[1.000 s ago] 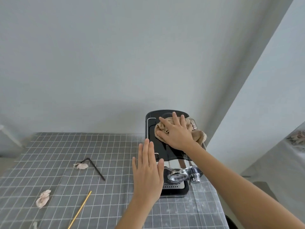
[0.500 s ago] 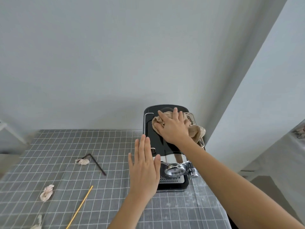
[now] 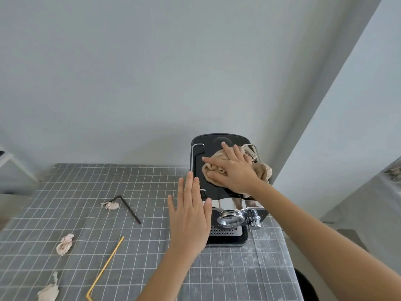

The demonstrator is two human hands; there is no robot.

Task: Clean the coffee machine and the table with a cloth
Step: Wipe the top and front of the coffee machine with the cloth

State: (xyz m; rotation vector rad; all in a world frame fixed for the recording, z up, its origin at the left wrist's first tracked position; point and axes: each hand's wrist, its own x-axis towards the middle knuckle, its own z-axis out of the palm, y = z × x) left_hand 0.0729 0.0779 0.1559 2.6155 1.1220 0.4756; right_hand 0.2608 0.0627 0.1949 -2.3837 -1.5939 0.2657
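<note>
A black coffee machine with a chrome front stands at the back right of the table, close to the wall. A beige cloth lies bunched on its flat top. My right hand presses down on the cloth with fingers spread flat. My left hand is held flat, fingers straight and together, against the machine's left side. It holds nothing.
On the grey checked tablecloth lie a black bent rod, a yellow bent rod and several crumpled paper scraps. White powder dusts the cloth near the machine. Walls stand behind and to the right.
My right hand and the cloth slid a little over the machine's top. My left hand stays flat beside the machine. The camera shifted slightly.
</note>
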